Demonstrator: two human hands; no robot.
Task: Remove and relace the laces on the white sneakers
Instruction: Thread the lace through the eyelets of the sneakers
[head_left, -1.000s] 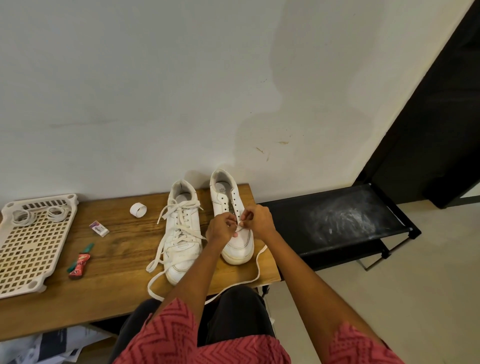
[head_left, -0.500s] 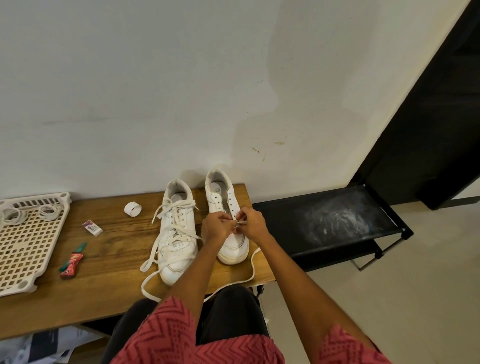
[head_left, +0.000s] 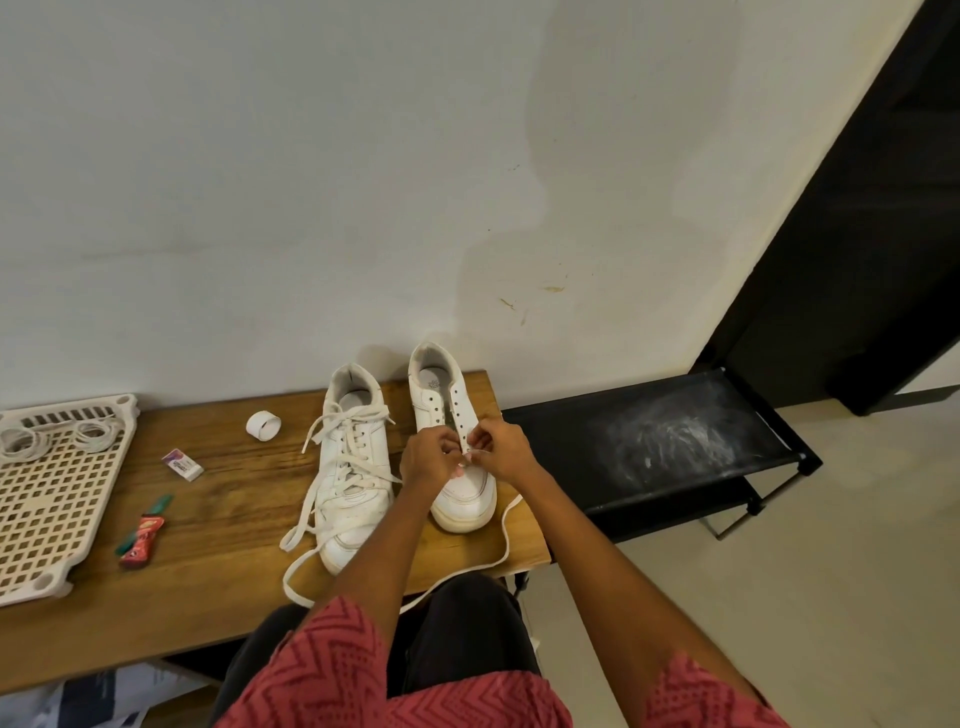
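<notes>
Two white sneakers stand side by side on the wooden table (head_left: 218, 551), toes toward me. The left sneaker (head_left: 353, 467) is laced, its loose ends trailing to the table's front. The right sneaker (head_left: 457, 447) shows bare eyelets along its upper part. Over its lower eyelets my left hand (head_left: 428, 460) and my right hand (head_left: 501, 449) meet, both pinching the white lace (head_left: 506, 540). The lace runs from my fingers down past the toe and curves across the table edge toward my lap. The exact eyelet under my fingers is hidden.
A white lattice tray (head_left: 47, 499) with thin rings lies at the left. A tape roll (head_left: 263, 425), an eraser (head_left: 182, 464) and a small red-green wrapper (head_left: 143, 535) lie on the wood. A black low rack (head_left: 660, 441) stands to the right, against the wall.
My hands stay at the right sneaker's lower eyelets, fingers working the lace slightly. The view shifted a little; the sneakers have not moved.
</notes>
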